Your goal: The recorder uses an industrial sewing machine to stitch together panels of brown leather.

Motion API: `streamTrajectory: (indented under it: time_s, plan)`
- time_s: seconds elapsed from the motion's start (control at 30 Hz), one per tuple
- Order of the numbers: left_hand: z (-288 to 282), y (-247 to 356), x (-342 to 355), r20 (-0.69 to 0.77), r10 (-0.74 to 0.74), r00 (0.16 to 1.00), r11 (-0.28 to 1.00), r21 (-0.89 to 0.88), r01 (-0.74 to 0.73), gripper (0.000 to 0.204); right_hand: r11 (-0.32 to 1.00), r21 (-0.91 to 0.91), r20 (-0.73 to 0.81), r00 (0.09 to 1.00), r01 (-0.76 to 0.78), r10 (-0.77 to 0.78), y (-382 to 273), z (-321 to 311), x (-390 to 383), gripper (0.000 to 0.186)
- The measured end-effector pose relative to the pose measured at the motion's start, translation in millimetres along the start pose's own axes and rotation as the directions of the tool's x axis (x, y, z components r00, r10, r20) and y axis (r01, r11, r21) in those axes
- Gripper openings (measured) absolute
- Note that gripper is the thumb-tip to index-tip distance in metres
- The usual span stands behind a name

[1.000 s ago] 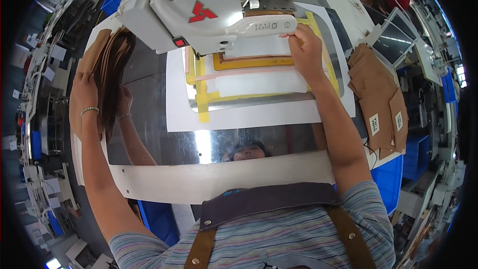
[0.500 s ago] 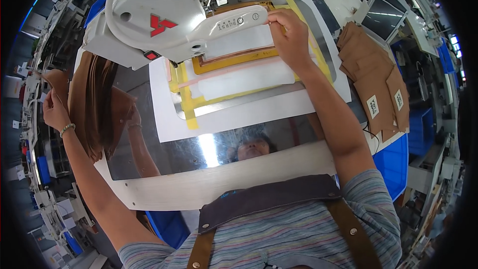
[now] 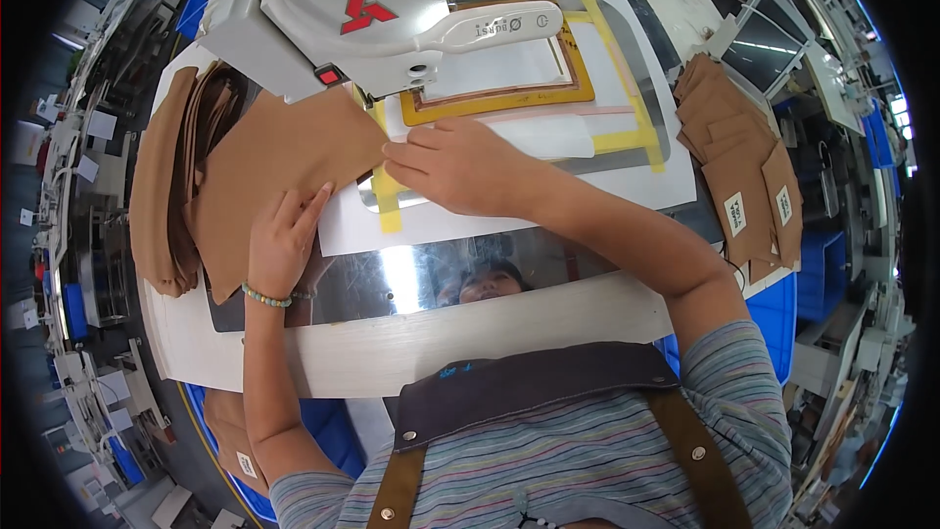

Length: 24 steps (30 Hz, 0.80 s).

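Observation:
A flat brown fabric piece point(image 3: 284, 142) is stretched between my hands, left of the sewing machine's yellow clamp frame point(image 3: 529, 103). My left hand point(image 3: 279, 250), wearing a beaded bracelet, grips its lower edge with the fingers bent. At the piece's right corner, my right hand point(image 3: 465, 168) is closed in a pinch, above the taped template point(image 3: 392, 217). The large white sewing machine head point(image 3: 313, 15) overhangs the piece's upper edge and hides part of it. Beside the piece on the left lies a stack of folded brown fabric point(image 3: 162, 201).
On the right lies a pile of brown pieces point(image 3: 725, 171) with white labels, near a tilted screen point(image 3: 769, 34). Blue bins point(image 3: 778, 318) stand below the table on both sides. A shiny metal plate point(image 3: 431, 284) runs along the table's front.
My right hand has left the machine's white arm and come down leftward to the fabric's corner. My left hand has drawn a brown piece rightward from the stack.

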<state>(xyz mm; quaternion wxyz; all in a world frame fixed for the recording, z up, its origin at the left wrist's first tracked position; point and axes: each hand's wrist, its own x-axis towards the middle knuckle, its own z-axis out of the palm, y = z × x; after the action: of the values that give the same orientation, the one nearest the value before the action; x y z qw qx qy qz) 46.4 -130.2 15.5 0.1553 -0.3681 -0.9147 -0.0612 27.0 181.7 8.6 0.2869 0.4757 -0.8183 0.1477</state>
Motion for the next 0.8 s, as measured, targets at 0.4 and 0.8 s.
streamTrajectory:
  time_s: [0.4,0.8]
  plan:
    - [-30,-36,-131,-0.174,-0.306,0.936,0.928,0.164,0.334,0.014,0.987,-0.16,0.128,0.991,-0.006,0.027,-6,44,29,0.005]
    - [-7,-62,-33,-0.081,-0.009,0.997,0.982,0.185,0.024,0.042,0.967,-0.253,0.123,0.99,-0.037,0.07,41,-26,-42,0.002]
